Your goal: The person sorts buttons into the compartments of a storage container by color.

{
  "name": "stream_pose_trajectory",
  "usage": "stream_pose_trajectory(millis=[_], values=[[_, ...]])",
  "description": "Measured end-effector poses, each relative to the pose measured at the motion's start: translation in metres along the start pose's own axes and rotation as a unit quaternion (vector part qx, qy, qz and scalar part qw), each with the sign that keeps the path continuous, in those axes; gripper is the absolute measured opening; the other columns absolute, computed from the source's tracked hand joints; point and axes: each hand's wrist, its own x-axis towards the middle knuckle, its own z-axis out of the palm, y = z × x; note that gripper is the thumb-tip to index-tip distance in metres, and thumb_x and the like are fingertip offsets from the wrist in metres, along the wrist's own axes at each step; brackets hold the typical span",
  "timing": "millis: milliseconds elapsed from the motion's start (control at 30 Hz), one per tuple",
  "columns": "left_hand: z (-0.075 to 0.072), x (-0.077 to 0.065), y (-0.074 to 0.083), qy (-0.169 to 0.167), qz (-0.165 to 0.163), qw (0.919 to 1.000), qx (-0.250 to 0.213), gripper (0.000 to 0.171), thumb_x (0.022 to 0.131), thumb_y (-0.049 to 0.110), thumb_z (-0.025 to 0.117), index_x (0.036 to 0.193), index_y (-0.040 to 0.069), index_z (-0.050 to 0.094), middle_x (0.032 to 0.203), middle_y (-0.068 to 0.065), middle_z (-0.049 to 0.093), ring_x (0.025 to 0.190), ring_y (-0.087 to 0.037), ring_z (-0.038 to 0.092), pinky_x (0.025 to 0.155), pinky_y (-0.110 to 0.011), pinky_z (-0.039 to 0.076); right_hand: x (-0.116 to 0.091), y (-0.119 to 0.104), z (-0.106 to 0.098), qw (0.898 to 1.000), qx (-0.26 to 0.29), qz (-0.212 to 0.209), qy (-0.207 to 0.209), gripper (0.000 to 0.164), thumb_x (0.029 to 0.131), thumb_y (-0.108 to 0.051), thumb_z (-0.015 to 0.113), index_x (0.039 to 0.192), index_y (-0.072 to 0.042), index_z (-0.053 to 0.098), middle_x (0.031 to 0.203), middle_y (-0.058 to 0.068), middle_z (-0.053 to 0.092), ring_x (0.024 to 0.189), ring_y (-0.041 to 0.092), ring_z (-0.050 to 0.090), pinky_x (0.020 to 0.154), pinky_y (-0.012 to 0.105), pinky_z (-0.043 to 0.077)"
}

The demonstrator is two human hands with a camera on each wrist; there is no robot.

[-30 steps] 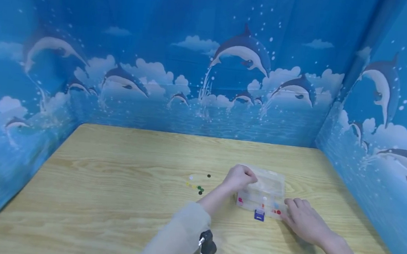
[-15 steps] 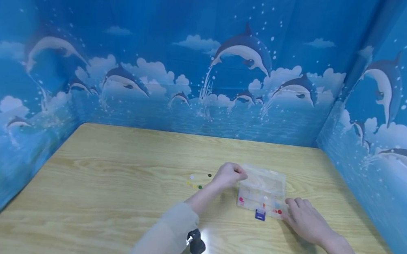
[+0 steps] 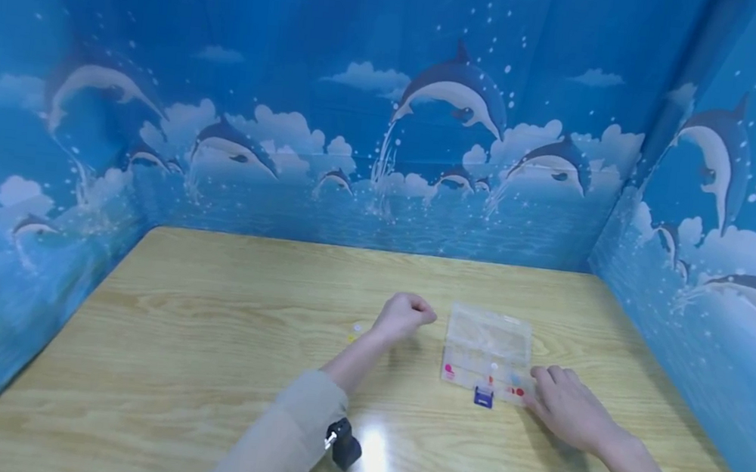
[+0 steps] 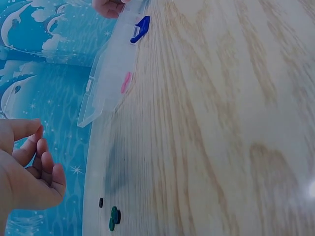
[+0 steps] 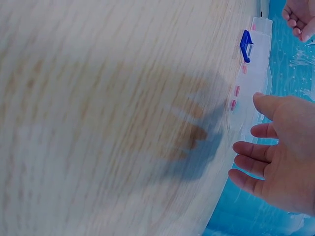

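I judge it part-done: small discs [image 3: 519, 392] sit in the clear box [image 3: 493, 336] right of the left hand [image 3: 403, 319] (thumb and fingertip together, nothing visible between), loose discs [image 4: 113, 215] near that hand look left over, right hand [image 3: 566, 408], fingers apart, at the box edge.

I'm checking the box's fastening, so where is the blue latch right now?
In the head view, the blue latch sits right of centre, at the near edge of the clear box, just left of the right hand.
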Motion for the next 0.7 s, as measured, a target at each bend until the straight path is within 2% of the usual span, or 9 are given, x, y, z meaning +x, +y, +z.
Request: stream_pose_trajectory(millis=[233, 700], values=[[-0.009, -0.002, -0.008, 0.010, 0.000, 0.9999, -0.002, 0.010, 0.086, 0.015, 0.064, 0.086, 0.005, 0.068, 0.087, -0.002, 0.063, 0.077, -0.015, 0.055, 0.067, -0.030, 0.046, 0.001, 0.000, -0.001, 1.000, 0.000, 0.001, -0.001, 0.042, 0.084, -0.019, 0.066, 0.111, 0.009, 0.052, 0.102, 0.024, 0.056, 0.096, 0.040, 0.053, 0.083, 0.052, 0.043], [-0.030, -0.007, -0.019, 0.042, -0.025, 0.9988, -0.006, 0.010, 0.089, 0.016, 0.061, 0.087, 0.007, 0.064, 0.090, -0.003, 0.062, 0.081, -0.018, 0.056, 0.072, -0.034, 0.048, 0.000, 0.000, 0.002, 1.000, -0.003, 0.007, 0.004, 0.042, 0.083, -0.020, 0.067, 0.110, 0.009, 0.053, 0.100, 0.023, 0.057, 0.094, 0.040, 0.053, 0.080, 0.052, 0.044]])
